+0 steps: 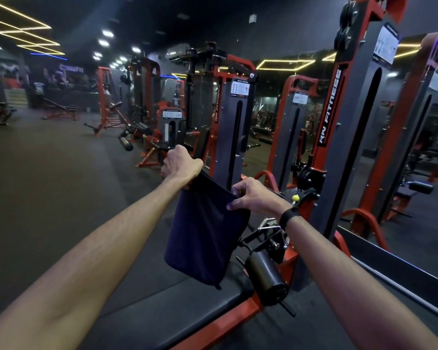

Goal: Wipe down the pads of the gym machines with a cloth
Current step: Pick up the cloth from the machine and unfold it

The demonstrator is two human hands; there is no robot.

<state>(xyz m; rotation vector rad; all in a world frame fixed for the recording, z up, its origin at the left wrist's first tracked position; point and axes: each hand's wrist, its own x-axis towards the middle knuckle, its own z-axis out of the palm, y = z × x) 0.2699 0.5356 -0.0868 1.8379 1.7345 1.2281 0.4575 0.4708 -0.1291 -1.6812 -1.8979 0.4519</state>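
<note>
1. The cloth [202, 231], dark blue, hangs in the air above the black seat pad [177, 317], touching no pad.
2. My left hand [181, 161] grips its upper left corner, fingers curled tight around the fabric.
3. My right hand [253, 195] pinches the upper right edge between thumb and fingertips. I judge this two-handed hold spreads or refolds the cloth to give a flat face for wiping.
4. The roller pad [266, 276] sits just beside the cloth's lower edge, mounted on the red frame [228, 322].
5. Further machines [228, 109] stand along the mirror wall.
</note>
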